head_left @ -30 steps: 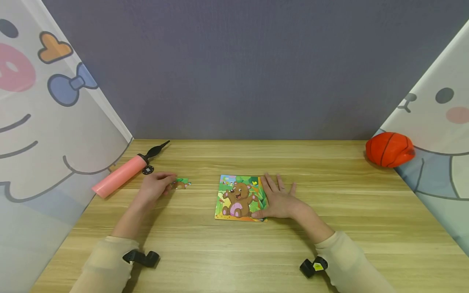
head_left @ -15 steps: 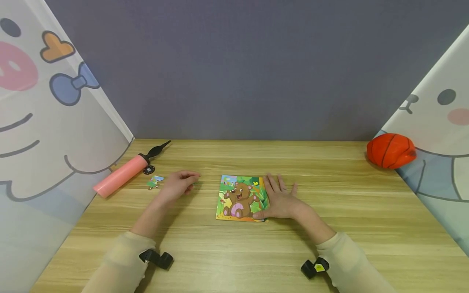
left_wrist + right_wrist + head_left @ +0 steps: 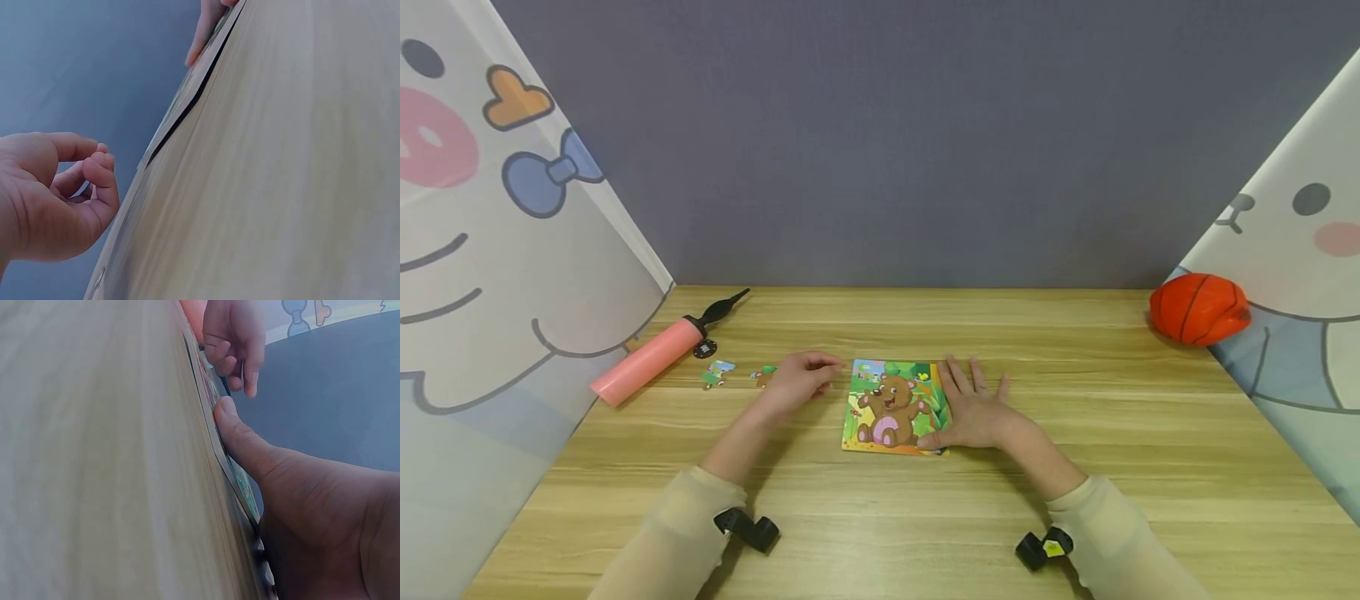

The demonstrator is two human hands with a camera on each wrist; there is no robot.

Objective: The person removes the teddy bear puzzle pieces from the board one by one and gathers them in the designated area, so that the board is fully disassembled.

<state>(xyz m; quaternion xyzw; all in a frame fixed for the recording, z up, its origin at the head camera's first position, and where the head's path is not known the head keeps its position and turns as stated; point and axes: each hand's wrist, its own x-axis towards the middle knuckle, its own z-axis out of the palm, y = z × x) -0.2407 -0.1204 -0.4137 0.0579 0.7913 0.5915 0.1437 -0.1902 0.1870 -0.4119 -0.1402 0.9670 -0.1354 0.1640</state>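
Observation:
A square bear jigsaw puzzle (image 3: 887, 408) lies flat on the wooden table. Over its right edge my right hand (image 3: 973, 415) rests with fingers spread and the thumb on the picture; the right wrist view shows that thumb (image 3: 240, 434) close up. My left hand (image 3: 805, 382) hovers by the puzzle's upper left corner, fingers loosely bent, and I see nothing between them in the left wrist view (image 3: 69, 194). Behind that hand lie two loose puzzle pieces, a green and blue one (image 3: 718, 373) and a brown and green one (image 3: 764, 377) that the hand partly covers.
A pink hand pump (image 3: 651, 358) with a black nozzle lies at the far left, a small black round disc (image 3: 705, 348) beside it. At the far right sits a dented red-orange ball (image 3: 1199, 309). A dark partition (image 3: 910, 150) rises behind the table (image 3: 865, 517).
My left hand has moved right, from the loose pieces to beside the puzzle, leaving the brown and green piece on the table. My right hand stays on the puzzle.

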